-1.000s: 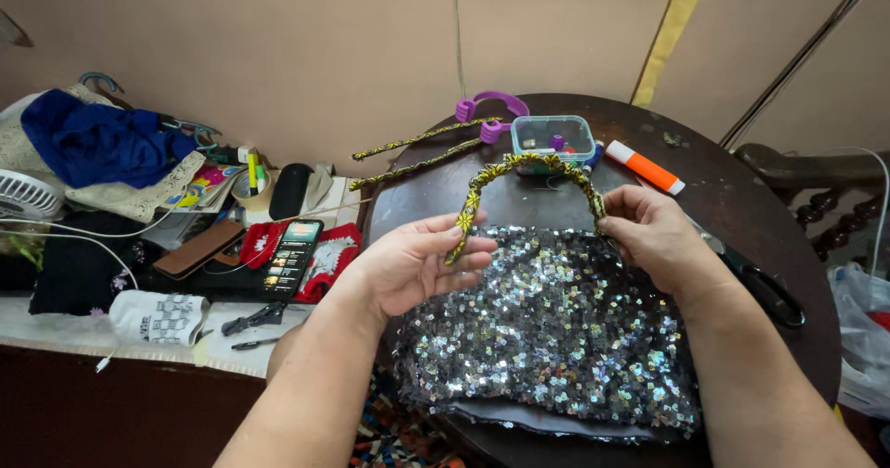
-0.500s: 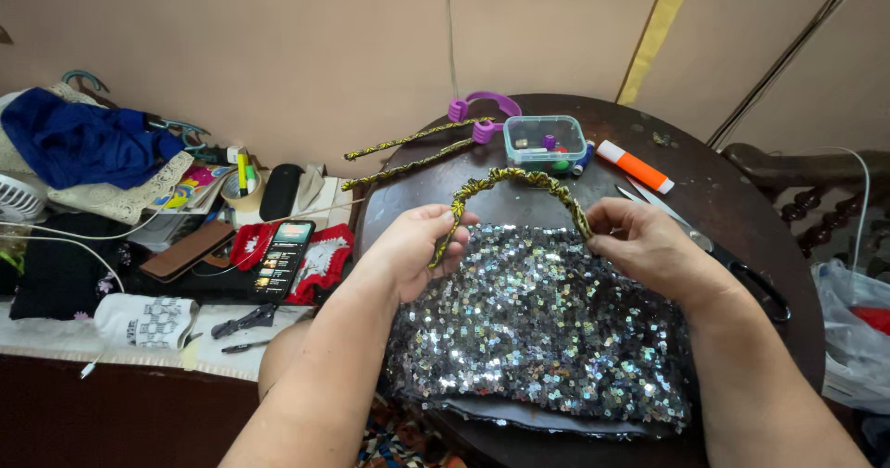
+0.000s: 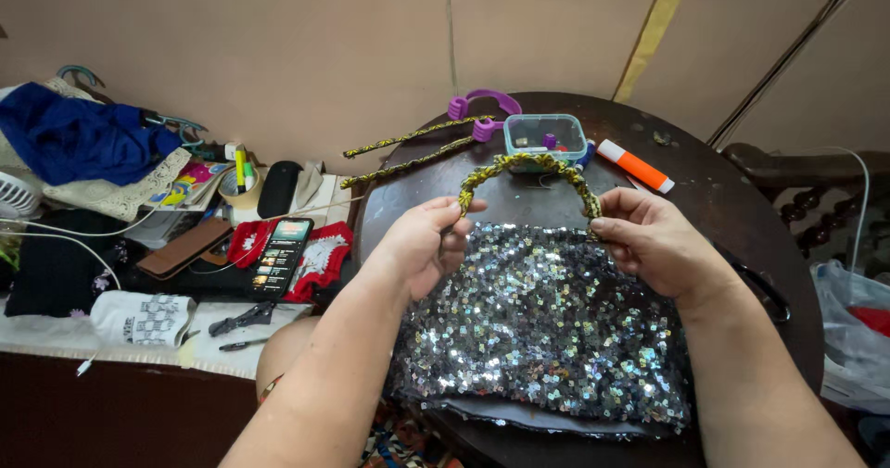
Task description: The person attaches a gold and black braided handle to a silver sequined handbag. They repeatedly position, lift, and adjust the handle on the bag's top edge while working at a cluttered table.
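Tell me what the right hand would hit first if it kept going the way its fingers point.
Probably the left hand: the right hand points leftward across the sequined bag, beneath the braided handle. Depth is uncertain.

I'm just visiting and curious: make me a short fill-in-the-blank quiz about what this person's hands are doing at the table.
1. Both hands, the left hand and the right hand, hold the ends of a braided yellow-green cord handle bent into an ____.
2. The handle rises from the top edge of a flat silver ____ bag.
3. The bag lies on a round dark wooden ____.
4. Behind the handle stands a small clear plastic box, and right of it lies an ____ and white marker.

Missing words: arch; sequin; table; orange
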